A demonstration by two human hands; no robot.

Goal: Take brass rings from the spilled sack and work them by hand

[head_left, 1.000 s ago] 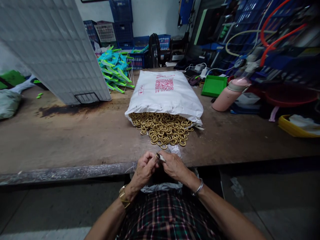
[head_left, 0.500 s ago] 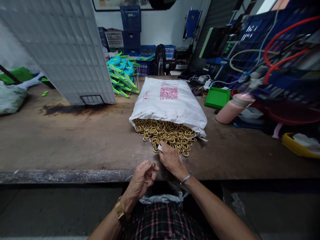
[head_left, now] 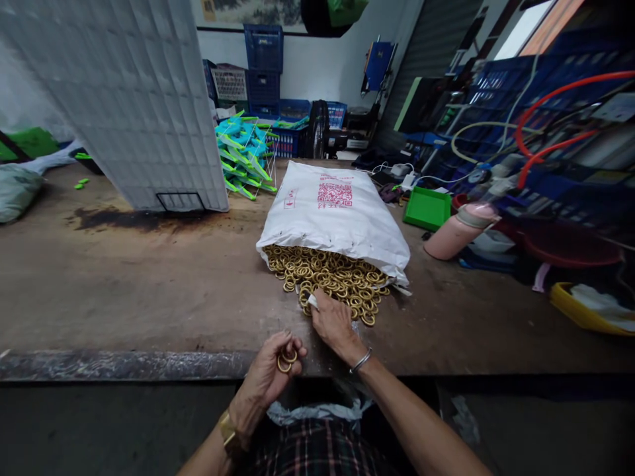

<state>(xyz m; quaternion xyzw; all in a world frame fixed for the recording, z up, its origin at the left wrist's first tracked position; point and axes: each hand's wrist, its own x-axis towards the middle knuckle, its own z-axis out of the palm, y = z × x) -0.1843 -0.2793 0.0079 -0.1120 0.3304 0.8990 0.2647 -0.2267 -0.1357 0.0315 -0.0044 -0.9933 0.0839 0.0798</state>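
Near the table's front edge, my left hand (head_left: 272,367) is closed around a couple of gold-coloured metal rings (head_left: 284,367), which show between its curled fingers. My right hand (head_left: 335,324) reaches palm down to the near edge of a heap of the same rings (head_left: 342,274). Its fingers are bent together against the heap; a white wrap or scrap (head_left: 312,301) shows at the fingertips, and whatever they pinch is hidden. The heap spills from the mouth of a white woven sack (head_left: 342,221) with red print, lying on the wooden table (head_left: 149,284).
A tall grey-white panel (head_left: 163,112) stands at the left, beside a pile of blue and lime-green pieces (head_left: 245,158). Right of the sack are a green tray (head_left: 427,207), a pink bottle (head_left: 459,231) and a yellow tray (head_left: 585,314). Blue crates (head_left: 262,53) stand behind.
My left hand has turned and moved slightly left and down, so the rings in it show more clearly. My right hand stays at the heap's edge. The whole view has shifted a little.
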